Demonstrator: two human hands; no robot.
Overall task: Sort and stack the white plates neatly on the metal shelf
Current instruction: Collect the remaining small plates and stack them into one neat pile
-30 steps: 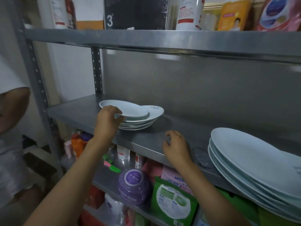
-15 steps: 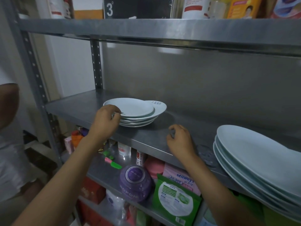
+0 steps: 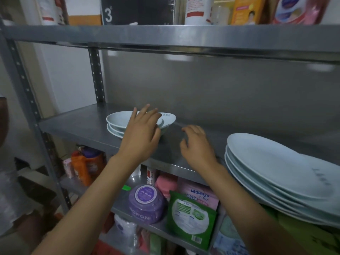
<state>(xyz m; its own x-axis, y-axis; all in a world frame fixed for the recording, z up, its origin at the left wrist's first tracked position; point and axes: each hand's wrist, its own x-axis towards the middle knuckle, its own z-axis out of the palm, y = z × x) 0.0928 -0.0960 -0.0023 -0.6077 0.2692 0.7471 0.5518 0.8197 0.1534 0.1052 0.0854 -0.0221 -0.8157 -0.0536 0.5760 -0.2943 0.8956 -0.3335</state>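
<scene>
A stack of small white plates sits on the middle metal shelf, left of centre, with the top plates shifted out of line. My left hand is over the stack's near right side with its fingers spread and straight, holding nothing. My right hand hovers over the bare shelf just right of that stack, fingers loosely curled and empty. A stack of large white oval plates lies at the shelf's right end, overhanging the front edge.
The upper shelf carries bottles and boxes close above. The lower shelf holds a purple tub, a green packet, pink packets and an orange bottle. Another person stands at the left edge.
My left hand has let go of the small stack's rim and opened, moving right over the plates. My right hand has lifted slightly and moved toward the small stack.
</scene>
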